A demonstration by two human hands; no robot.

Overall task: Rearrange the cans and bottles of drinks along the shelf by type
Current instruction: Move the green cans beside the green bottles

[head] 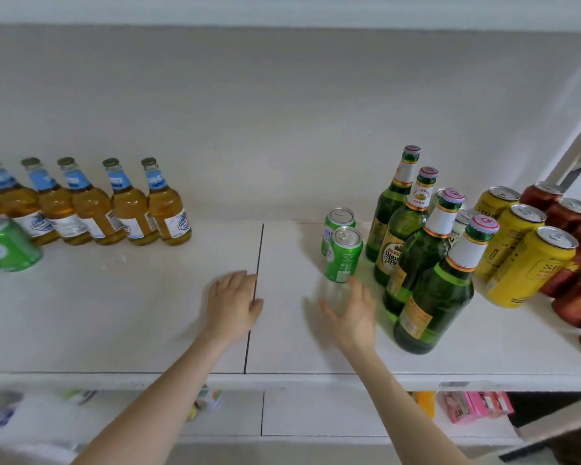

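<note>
While my right hand [349, 313] is spread open, empty, the green can [343, 255] stands upright just beyond its fingertips. Nearer hand: right — my left hand [233, 302] lies flat on the shelf [114, 313], empty.

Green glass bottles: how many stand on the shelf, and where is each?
4, in a diagonal row right of centre on the shelf: rear bottle, second bottle, third bottle, front bottle nearest the right hand. Others may be hidden behind them.

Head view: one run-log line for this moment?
left hand open at shelf | right hand open by front green can | nothing held
</note>
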